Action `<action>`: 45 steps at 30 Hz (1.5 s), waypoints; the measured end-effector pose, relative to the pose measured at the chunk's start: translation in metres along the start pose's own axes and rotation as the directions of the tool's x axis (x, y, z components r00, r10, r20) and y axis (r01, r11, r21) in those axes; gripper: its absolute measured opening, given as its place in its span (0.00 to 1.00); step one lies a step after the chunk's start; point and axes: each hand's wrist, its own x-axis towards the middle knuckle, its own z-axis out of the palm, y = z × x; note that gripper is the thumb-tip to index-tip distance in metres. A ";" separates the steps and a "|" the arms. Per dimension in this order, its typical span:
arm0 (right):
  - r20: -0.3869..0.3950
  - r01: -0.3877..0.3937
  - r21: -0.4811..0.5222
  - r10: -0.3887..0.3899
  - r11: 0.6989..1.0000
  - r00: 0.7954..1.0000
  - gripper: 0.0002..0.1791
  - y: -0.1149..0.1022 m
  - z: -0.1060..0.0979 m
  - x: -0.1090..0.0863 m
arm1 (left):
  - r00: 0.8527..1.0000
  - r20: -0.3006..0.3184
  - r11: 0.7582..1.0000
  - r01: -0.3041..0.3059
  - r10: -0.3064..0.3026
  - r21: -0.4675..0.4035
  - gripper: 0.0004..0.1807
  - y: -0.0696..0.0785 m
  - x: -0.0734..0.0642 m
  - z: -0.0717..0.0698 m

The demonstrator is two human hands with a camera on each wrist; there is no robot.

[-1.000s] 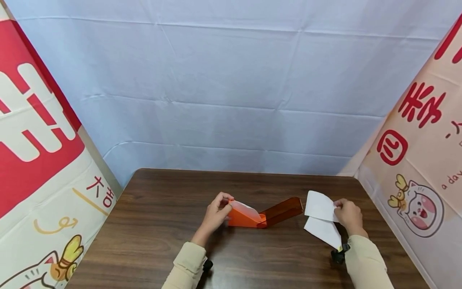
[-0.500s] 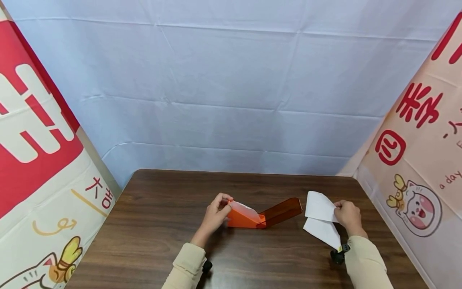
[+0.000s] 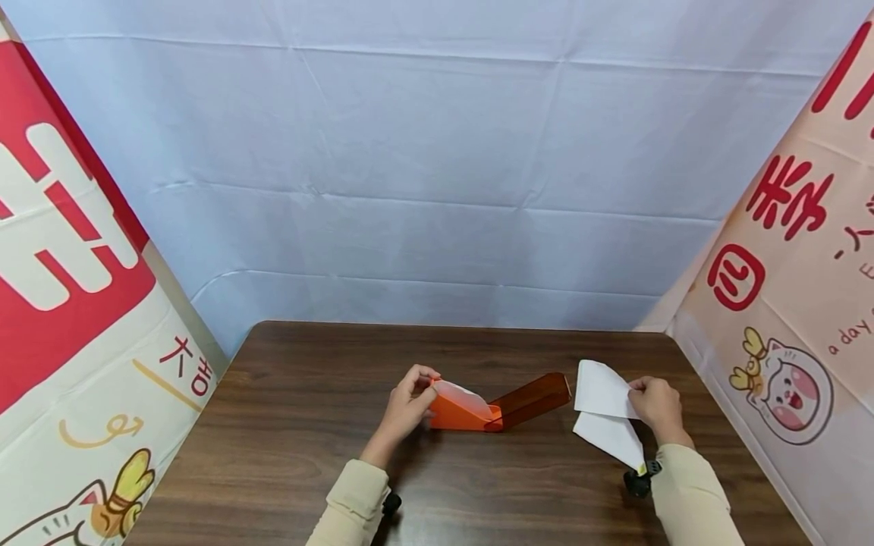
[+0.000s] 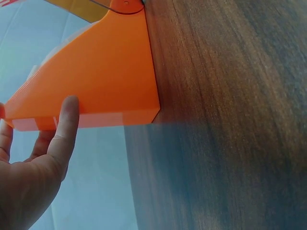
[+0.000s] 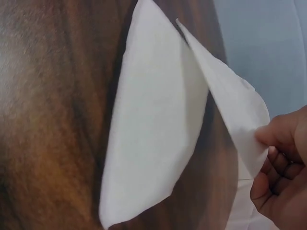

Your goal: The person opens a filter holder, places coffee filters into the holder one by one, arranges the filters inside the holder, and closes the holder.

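Note:
An orange wedge-shaped box (image 3: 456, 413) stands mid-table, its see-through brown lid (image 3: 532, 400) swung out to the right. White sheets (image 3: 463, 393) show in its sloping top. My left hand (image 3: 407, 407) grips the box's upper left end; in the left wrist view a digit lies along the orange side (image 4: 110, 72). To the right, my right hand (image 3: 658, 408) pinches the edge of a raised white sheet (image 3: 602, 389) between thumb and fingers. Below it another white sheet (image 5: 153, 115) lies on the wood, seen whole in the right wrist view. Whether they are paper or cloth, I cannot tell.
The dark wooden table (image 3: 307, 425) has its back edge near a pale blue cloth backdrop (image 3: 423, 152). Printed cloths hang at left (image 3: 82, 250) and right (image 3: 785, 303). Black wrist cameras sit under both sleeves, the right one (image 3: 638, 483) close to the lying sheet.
Both hands, the box and the sheets stay nearly in place. The head view has shifted very slightly.

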 end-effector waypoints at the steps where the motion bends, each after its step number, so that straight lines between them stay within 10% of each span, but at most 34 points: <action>1: -0.011 -0.002 0.005 0.002 1.000 1.000 0.11 -0.001 -0.001 0.000 | 1.000 -0.004 1.000 0.005 -0.005 0.003 0.11 0.000 0.000 0.000; 37: -0.200 0.106 0.075 -0.089 0.992 0.976 0.07 -0.056 -0.034 -0.026 | 1.000 -0.011 1.000 -0.016 0.016 0.012 0.10 -0.002 -0.003 0.001; 45: -0.288 0.207 0.064 -0.180 0.976 0.940 0.04 -0.068 -0.036 -0.032 | 1.000 -0.011 1.000 -0.004 0.004 -0.016 0.10 0.009 -0.004 0.000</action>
